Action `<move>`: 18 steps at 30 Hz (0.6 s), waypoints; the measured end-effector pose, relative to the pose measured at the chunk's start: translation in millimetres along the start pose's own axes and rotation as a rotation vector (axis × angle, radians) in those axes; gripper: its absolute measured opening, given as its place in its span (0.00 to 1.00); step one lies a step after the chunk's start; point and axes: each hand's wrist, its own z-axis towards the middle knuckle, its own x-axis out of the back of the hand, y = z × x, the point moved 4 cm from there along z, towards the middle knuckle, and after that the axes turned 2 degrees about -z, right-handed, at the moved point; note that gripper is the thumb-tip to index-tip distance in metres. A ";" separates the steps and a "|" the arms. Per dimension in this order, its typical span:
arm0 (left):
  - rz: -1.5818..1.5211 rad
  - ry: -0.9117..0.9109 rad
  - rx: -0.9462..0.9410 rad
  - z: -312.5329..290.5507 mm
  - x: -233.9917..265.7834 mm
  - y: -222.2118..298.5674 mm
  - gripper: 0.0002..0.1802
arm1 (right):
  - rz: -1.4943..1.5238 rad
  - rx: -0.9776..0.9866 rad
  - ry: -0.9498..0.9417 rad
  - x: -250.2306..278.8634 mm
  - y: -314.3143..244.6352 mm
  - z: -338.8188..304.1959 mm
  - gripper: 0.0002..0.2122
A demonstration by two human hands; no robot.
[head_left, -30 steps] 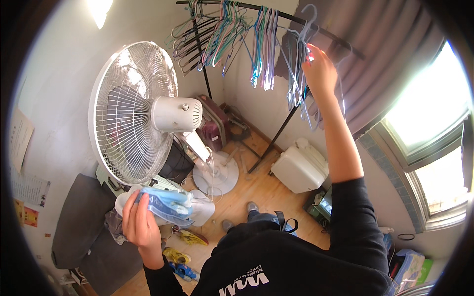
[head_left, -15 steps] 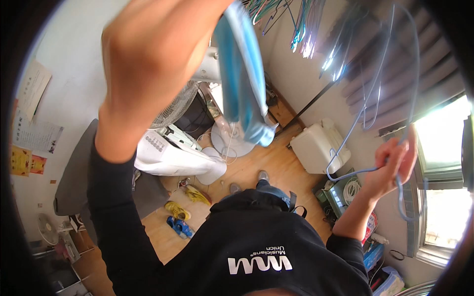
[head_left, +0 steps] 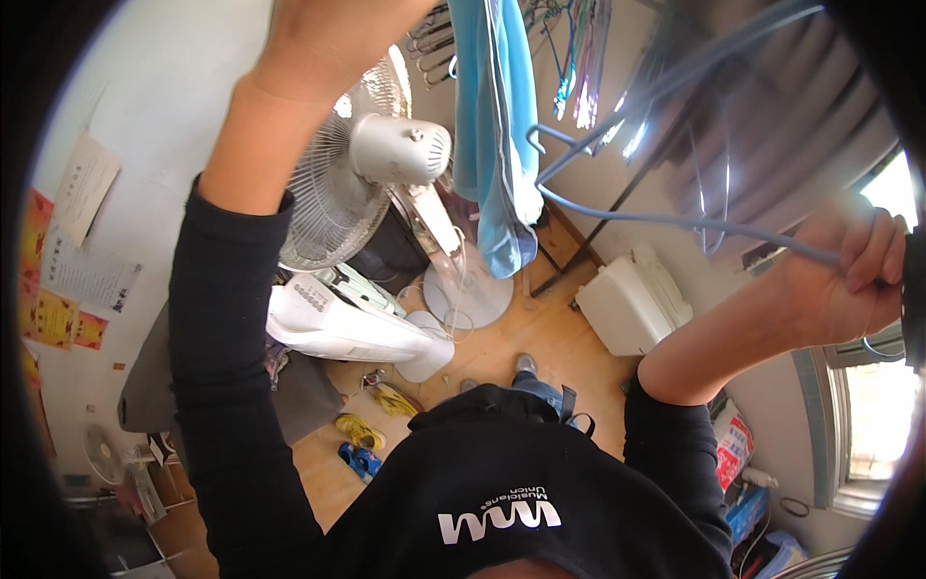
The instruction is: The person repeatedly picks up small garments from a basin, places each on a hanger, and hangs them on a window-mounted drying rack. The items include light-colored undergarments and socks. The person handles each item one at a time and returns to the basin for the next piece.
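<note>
My left hand [head_left: 333,39] is raised at the top edge, its fingers out of the picture. From beside it hangs a light-blue garment [head_left: 494,125] with a dark seam, folded lengthwise; the hand seems to hold its upper end. Out at the right, my right hand [head_left: 854,256] is closed round one side of a blue clothes hanger [head_left: 675,220]. The hanger lies sideways, its hook pointing left, close beside the garment's edge. Part of the hanger's frame blurs toward the upper right.
Several hangers [head_left: 584,72] hang at the top, by a grey curtain [head_left: 772,135]. A standing fan [head_left: 400,150] and a white appliance [head_left: 333,314] stand at left. On the floor are a cream case [head_left: 632,299], yellow shoes [head_left: 362,431] and blue slippers [head_left: 359,461]. A window is at right.
The hanger has turned, its hook swinging left and up toward the garment. My right hand has moved up and outward to the right. My left hand and the garment have shifted upward slightly.
</note>
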 end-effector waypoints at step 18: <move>0.316 -0.316 -0.460 20.5 25.3 27.7 0.09 | -0.051 0.068 -0.118 -2.1 7.1 2.5 0.13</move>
